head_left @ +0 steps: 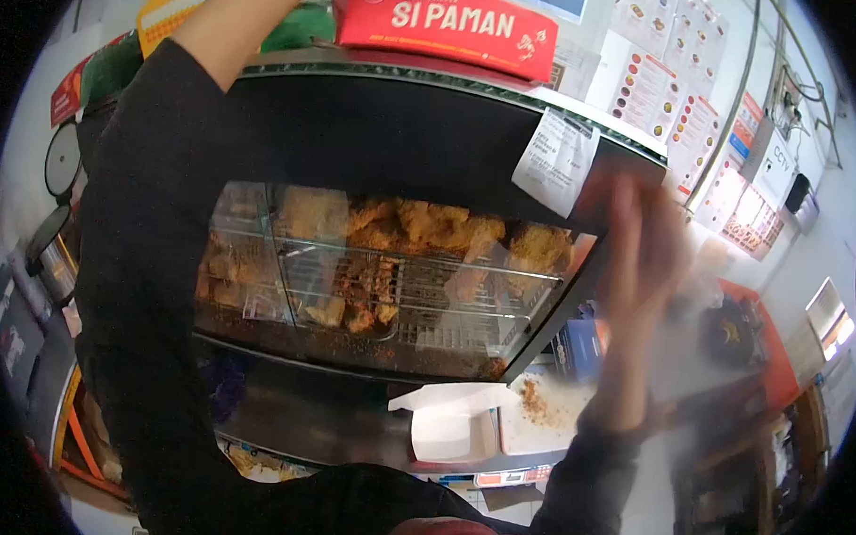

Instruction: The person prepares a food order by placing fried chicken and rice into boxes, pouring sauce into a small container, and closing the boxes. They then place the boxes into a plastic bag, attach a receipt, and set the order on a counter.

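Note:
My left arm (155, 258), in a dark sleeve, reaches up past the top of a glass warming case (390, 266); its hand is cut off by the upper frame edge, near a red "SI PAMAN" box (446, 25) lying on the case. My right hand (641, 242) is raised at the case's right end, blurred by motion, fingers spread, with nothing visible in it. A white paper slip (556, 161) hangs from the case's top edge just left of that hand. Fried chicken pieces (420, 228) lie on wire racks inside the case.
An open white paper box (446, 428) sits on the steel counter below the case, beside a white tray with crumbs (546, 408). Menu sheets (665, 82) cover the wall at upper right. A red counter with a dark device (732, 339) stands to the right.

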Demonstrator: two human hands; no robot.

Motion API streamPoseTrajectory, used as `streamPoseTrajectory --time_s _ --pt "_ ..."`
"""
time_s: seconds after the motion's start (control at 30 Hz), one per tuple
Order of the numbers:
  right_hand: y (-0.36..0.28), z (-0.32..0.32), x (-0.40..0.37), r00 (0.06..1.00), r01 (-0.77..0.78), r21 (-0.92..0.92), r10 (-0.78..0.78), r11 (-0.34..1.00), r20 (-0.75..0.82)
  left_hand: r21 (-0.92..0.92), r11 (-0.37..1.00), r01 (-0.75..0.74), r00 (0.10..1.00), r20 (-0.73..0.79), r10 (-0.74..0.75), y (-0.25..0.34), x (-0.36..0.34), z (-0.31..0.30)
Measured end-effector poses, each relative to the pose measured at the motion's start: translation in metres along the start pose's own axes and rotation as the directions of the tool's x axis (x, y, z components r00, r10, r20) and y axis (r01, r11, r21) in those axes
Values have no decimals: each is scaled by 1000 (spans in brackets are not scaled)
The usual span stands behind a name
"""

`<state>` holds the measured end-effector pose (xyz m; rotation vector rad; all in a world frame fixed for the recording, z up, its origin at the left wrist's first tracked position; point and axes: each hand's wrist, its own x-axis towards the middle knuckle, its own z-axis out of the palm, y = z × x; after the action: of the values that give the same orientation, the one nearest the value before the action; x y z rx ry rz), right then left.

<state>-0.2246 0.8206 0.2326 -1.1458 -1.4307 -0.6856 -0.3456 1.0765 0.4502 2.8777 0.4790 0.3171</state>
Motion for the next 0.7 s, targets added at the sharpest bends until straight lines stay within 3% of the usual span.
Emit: streamPoseTrajectory --time_s 0.03,0.1,0.17,0.23,0.5,0.53,0.6,0.63,0.67,0.7 --pt "13 10 38 994 87 83 -80 993 -79 -97 995 26 998 62 -20 -4 1 -1" --pt "42 27 105 884 466 -51 -467 883 -27 -262 961 90 984 170 -45 -10 2 -2" --pt "66 50 138 852 523 -174 -517 834 82 -377 912 160 967 247 -67 -15 6 -5" --pt "65 66 146 925 279 -64 -250 958 286 -400 900 173 960 271 -64 -18 10 -8" --pt "55 61 138 926 338 -132 -305 932 221 -93 990 -110 990 76 117 -47 32 -11" --pt "54 60 139 922 350 -151 -311 925 229 -35 987 -155 987 22 156 -52 32 -11" --pt "53 64 138 937 311 -87 -290 946 194 175 968 -178 943 -251 219 -65 39 -31" --pt "52 64 137 947 281 -9 -276 960 163 370 921 -122 812 -497 307 -66 41 -39" --pt "48 60 138 950 189 25 -189 982 247 369 920 -131 810 -496 314 -48 30 -33" --pt "52 58 141 951 188 15 -186 982 245 345 939 -18 561 -773 295 -15 9 -19"
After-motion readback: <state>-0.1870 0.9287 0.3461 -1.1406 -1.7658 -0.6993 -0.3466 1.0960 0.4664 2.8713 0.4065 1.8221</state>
